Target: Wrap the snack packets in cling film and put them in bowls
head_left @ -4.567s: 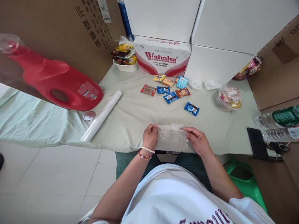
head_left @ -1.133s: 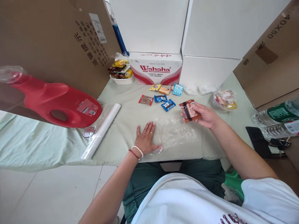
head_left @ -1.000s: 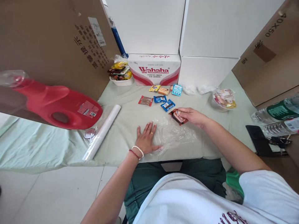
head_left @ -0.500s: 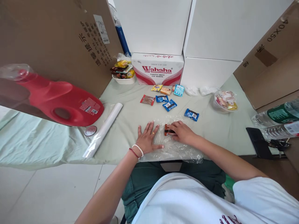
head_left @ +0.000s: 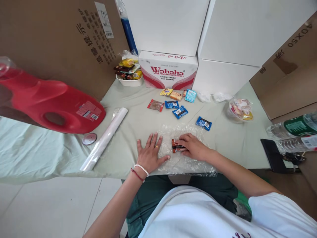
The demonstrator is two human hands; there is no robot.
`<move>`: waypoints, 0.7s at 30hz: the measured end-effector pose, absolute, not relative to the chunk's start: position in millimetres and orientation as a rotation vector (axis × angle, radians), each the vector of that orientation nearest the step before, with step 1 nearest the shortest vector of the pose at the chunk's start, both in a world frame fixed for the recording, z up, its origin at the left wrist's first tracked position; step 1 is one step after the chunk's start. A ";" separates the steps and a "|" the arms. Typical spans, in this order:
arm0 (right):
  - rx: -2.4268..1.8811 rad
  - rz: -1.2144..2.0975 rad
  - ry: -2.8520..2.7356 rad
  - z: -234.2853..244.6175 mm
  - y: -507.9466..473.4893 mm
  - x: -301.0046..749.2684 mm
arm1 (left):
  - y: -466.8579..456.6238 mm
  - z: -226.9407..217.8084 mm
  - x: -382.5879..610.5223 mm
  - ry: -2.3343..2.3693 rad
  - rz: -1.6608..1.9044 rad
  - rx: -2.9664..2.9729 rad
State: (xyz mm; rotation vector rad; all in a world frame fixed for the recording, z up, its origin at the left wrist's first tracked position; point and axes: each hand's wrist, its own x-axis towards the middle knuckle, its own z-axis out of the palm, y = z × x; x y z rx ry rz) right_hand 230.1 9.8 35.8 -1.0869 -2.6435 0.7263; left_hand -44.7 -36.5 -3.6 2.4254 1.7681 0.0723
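Note:
A crinkled sheet of clear plastic film [head_left: 195,167] lies spread at the table's front edge. On it is a small brown-wrapped snack [head_left: 174,145], gripped by my right hand [head_left: 194,147], whose fingers cover its right part. My left hand [head_left: 150,153] rests flat with fingers spread, its thumb and fingertips at the film's left edge. Beyond the film lie several blue snack packets [head_left: 203,123] and a red-edged brown packet [head_left: 156,105]. Farther back are a yellow packet [head_left: 166,92], an orange-coloured snack [head_left: 175,96] and a light-blue packet [head_left: 190,96].
A roll of clear film [head_left: 105,138] and a red jug [head_left: 56,105] lie to the left. Behind stand a Wahaha carton [head_left: 168,73] and a white tub of snacks [head_left: 130,81]. At right are a snack bowl [head_left: 239,114], plastic bottles [head_left: 297,127] and a black phone-like object [head_left: 273,155].
My left hand has slid left, off most of the film, staying spread. My right hand and the brown-wrapped snack have shifted slightly toward me. The view has also shifted a little.

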 end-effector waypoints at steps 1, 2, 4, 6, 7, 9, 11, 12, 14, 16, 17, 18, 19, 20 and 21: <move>-1.090 0.760 -2.641 37.9 17.6 230.2 | -36.6 -4.2 -45.0 1.768 0.086 2.427; -1.116 0.776 -2.607 41.2 29.8 231.4 | -36.8 -4.9 -45.4 1.765 0.100 2.428; -1.244 0.717 -2.490 51.0 68.0 235.5 | -36.9 -6.0 -46.5 1.752 0.128 2.432; -1.438 0.542 -2.399 61.6 121.6 238.4 | -36.7 -6.8 -47.7 1.734 0.157 2.436; -1.529 0.448 -2.386 65.6 151.5 238.3 | -36.5 -7.1 -48.4 1.725 0.171 2.436; -1.641 0.320 -2.412 68.9 210.8 235.1 | -36.0 -7.7 -49.6 1.710 0.196 2.434; -1.690 0.239 -2.496 65.5 261.3 229.4 | -36.0 -8.0 -50.4 1.707 0.218 2.427; -1.758 0.208 -2.530 62.0 281.5 226.4 | -36.1 -8.1 -50.5 1.709 0.227 2.421; -1.972 0.181 -2.551 53.7 310.9 221.0 | -36.4 -7.9 -50.4 1.717 0.236 2.409; -2.201 0.206 -2.514 46.6 327.6 217.9 | -36.6 -7.4 -50.3 1.721 0.232 2.398; -2.280 0.228 -2.481 44.5 332.3 217.4 | -36.6 -7.1 -50.4 1.720 0.229 2.394; -2.315 0.242 -2.449 43.5 335.2 217.8 | -36.5 -7.0 -50.5 1.719 0.226 2.393; -2.305 0.246 -2.415 43.8 336.6 219.1 | -36.4 -6.9 -50.7 1.719 0.226 2.393; -2.268 0.248 -2.366 45.4 336.8 221.4 | -36.3 -6.9 -50.8 1.722 0.226 2.395; -2.204 0.255 -2.298 48.4 335.6 224.6 | -36.1 -6.9 -50.9 1.727 0.227 2.396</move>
